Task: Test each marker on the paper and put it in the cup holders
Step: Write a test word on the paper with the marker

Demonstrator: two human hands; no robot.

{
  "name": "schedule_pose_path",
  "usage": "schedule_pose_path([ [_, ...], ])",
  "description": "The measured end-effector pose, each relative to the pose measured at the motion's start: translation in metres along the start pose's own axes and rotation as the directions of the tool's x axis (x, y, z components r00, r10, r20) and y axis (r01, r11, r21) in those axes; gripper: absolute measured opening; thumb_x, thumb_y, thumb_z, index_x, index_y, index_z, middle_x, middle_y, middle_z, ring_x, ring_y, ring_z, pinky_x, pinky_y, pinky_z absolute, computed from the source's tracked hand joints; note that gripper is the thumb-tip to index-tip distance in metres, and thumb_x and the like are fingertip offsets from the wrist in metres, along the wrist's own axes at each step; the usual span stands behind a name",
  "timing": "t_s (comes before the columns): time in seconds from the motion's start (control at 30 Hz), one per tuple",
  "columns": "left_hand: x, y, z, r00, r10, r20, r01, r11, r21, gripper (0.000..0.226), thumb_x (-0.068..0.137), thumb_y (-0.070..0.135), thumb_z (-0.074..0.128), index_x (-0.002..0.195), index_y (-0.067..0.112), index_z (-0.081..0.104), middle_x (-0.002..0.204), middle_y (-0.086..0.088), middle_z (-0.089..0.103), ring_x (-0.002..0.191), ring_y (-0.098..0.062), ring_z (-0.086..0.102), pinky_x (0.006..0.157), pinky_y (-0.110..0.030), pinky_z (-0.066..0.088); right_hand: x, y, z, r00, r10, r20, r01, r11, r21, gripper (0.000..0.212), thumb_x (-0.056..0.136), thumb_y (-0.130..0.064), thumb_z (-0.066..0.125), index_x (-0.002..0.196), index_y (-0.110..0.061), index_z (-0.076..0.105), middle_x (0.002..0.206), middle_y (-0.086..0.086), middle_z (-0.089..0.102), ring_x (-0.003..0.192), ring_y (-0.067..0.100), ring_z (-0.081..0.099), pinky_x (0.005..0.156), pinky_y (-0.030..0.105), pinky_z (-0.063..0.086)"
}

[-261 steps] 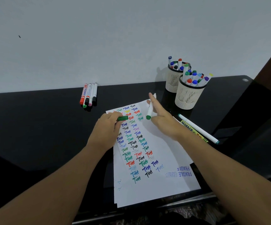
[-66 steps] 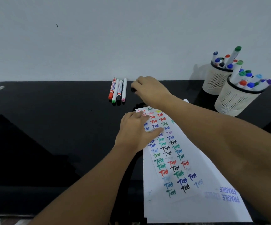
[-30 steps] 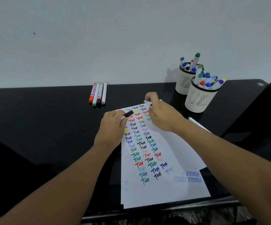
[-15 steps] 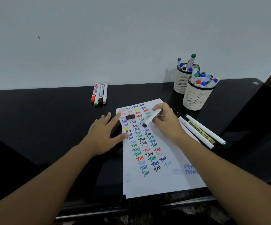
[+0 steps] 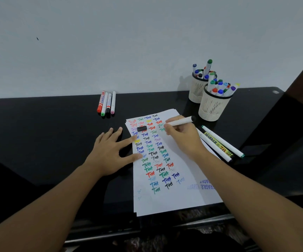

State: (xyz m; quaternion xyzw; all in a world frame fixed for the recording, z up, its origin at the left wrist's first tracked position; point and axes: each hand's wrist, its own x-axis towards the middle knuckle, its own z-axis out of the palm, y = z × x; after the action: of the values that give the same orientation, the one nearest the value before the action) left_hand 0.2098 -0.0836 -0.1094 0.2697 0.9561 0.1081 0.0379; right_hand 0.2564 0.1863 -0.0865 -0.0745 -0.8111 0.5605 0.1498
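Markers are the job here, and one white marker [image 5: 180,121] with a black end is in the right hand [image 5: 180,135]. The fingers curl around it, low on its body, and its writing end points down at the top right part of the paper [image 5: 179,157]. The tip itself hides behind the fingers.

Biggest is the black bench [image 5: 47,128], with a white wall [image 5: 129,42] behind it. The paper lies on the bench, a thin stack of sheets, covered with rows of the word "Test" in red, green, blue and black.

The left hand [image 5: 110,151] lies flat with fingers spread wide and straight. Its thumb and first finger press on the left edge of the paper, and it holds nothing.

Two pale cup holders [image 5: 212,108] stand touching at the back right, both full of markers standing up.

Two long white markers [image 5: 219,143] lie side by side on the bench just right of the paper.

Four more markers [image 5: 106,104] lie in a tight row near the wall, with red, green, black and pink ends.

Smallest is a black cap [image 5: 142,128], lying alone on the top of the paper, between the two hands.
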Motion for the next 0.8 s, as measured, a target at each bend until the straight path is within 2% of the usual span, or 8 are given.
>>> schedule_pose_path([
  [0.1,0.001,0.0,0.001,1.0,-0.004,-0.007,0.004,1.0,-0.008,0.08,0.075,0.097,0.031,0.147,0.064,0.023,0.169,0.0,0.011,0.155,-0.025,0.001,0.124,-0.049,0.002,0.001,0.004,-0.005,0.998,0.048,-0.052,-0.049,0.998,-0.027,0.014,0.097,-0.032,0.072,0.094,-0.018,0.072,0.088,-0.017,0.069,0.09,0.01,0.067,0.085,0.032,0.055],
  [0.2,0.001,0.0,0.002,1.0,-0.006,-0.014,0.006,1.0,-0.025,0.081,0.074,0.098,0.032,0.146,0.064,0.027,0.168,0.002,0.012,0.155,-0.025,0.001,0.124,-0.049,0.002,-0.003,0.007,-0.005,0.995,0.094,-0.043,-0.094,0.995,-0.015,0.017,0.099,-0.036,0.068,0.097,-0.019,0.07,0.085,-0.01,0.072,0.088,0.01,0.068,0.087,0.033,0.054],
  [0.33,0.002,-0.001,0.002,1.0,-0.009,-0.011,0.009,0.999,-0.043,0.084,0.07,0.101,0.03,0.146,0.063,0.029,0.168,0.005,0.013,0.155,-0.024,0.001,0.125,-0.049,0.001,-0.006,0.002,-0.006,0.998,0.068,0.003,-0.068,0.994,-0.087,0.022,0.104,-0.039,0.059,0.098,-0.019,0.067,0.09,-0.006,0.069,0.089,0.012,0.065,0.084,0.027,0.051],
  [0.47,0.002,0.0,0.001,1.0,-0.013,-0.004,0.013,0.999,-0.034,0.086,0.069,0.102,0.028,0.146,0.063,0.028,0.168,0.005,0.013,0.156,-0.024,0.001,0.124,-0.049,0.001,-0.008,0.007,-0.009,0.996,0.092,-0.009,-0.093,0.991,-0.092,0.028,0.106,-0.038,0.056,0.095,-0.015,0.068,0.093,-0.001,0.069,0.092,0.014,0.064,0.086,0.032,0.05],
  [0.57,0.002,0.0,0.001,1.0,-0.015,0.011,0.016,1.0,-0.022,0.086,0.069,0.102,0.027,0.146,0.064,0.025,0.168,0.005,0.01,0.156,-0.025,0.001,0.124,-0.05,0.001,-0.009,0.008,-0.008,0.995,0.102,0.011,-0.101,0.991,-0.085,0.024,0.105,-0.036,0.057,0.098,-0.016,0.069,0.094,-0.007,0.069,0.093,0.009,0.064,0.089,0.03,0.05],
  [0.7,0.004,0.0,-0.001,0.998,-0.032,0.057,0.033,0.999,-0.018,0.085,0.07,0.102,0.028,0.147,0.067,0.019,0.169,0.007,0.005,0.156,-0.025,-0.003,0.125,-0.051,-0.001,-0.011,0.009,-0.008,0.995,0.097,0.027,-0.094,0.99,-0.104,0.012,0.102,-0.036,0.063,0.106,-0.026,0.066,0.095,-0.01,0.07,0.092,0.008,0.063,0.08,0.024,0.05],
  [0.8,0.003,0.003,0.0,0.998,-0.037,0.054,0.037,0.999,0.008,0.085,0.071,0.101,0.024,0.148,0.066,0.013,0.169,0.007,0.003,0.156,-0.024,-0.005,0.125,-0.05,-0.002,-0.011,0.01,-0.008,0.996,0.085,0.017,-0.083,0.992,-0.094,0.01,0.099,-0.036,0.068,0.105,-0.029,0.067,0.095,-0.009,0.07,0.091,0.008,0.064,0.076,0.022,0.049],
])
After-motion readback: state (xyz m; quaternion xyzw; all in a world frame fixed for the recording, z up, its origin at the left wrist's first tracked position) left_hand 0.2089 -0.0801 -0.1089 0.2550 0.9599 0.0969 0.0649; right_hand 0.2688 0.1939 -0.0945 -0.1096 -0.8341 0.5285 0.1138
